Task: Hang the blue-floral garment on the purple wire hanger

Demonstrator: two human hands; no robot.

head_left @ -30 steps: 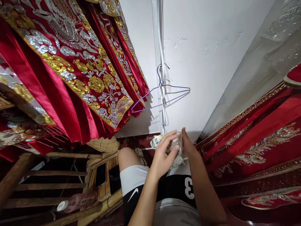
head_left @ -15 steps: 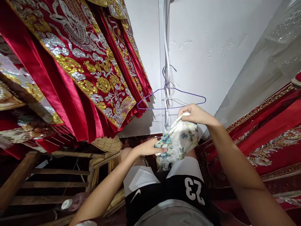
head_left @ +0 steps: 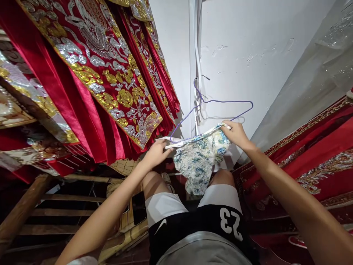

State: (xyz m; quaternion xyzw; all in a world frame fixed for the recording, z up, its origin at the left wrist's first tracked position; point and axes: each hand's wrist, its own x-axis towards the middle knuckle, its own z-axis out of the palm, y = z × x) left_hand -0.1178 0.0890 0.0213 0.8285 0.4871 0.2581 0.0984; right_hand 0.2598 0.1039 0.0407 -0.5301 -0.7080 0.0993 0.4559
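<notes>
A thin white garment with a blue-green floral print (head_left: 197, 158) hangs between my two hands, its upper edge stretched out. My left hand (head_left: 156, 152) pinches the left end of that edge. At the opposite end, my right hand (head_left: 235, 134) is closed on the fabric. A purple wire hanger (head_left: 220, 101) hangs in front of me, tilted, with its left corner touching the garment's edge. Its bottom bar is partly hidden by the cloth, so I cannot tell whether the bar is inside or behind it.
Red embroidered costumes with gold and silver sequins (head_left: 125, 97) hang on the left. White strips (head_left: 196, 40) run down the wall (head_left: 237, 44) behind the hanger. More red embroidered cloth (head_left: 328, 162) is on the right. A wooden bamboo-like frame (head_left: 66, 212) stands at lower left.
The bunched garment has been spread, and its edge now stretches between my hands against the hanger. My left hand moved left and up. The hanger has tilted, its right side higher.
</notes>
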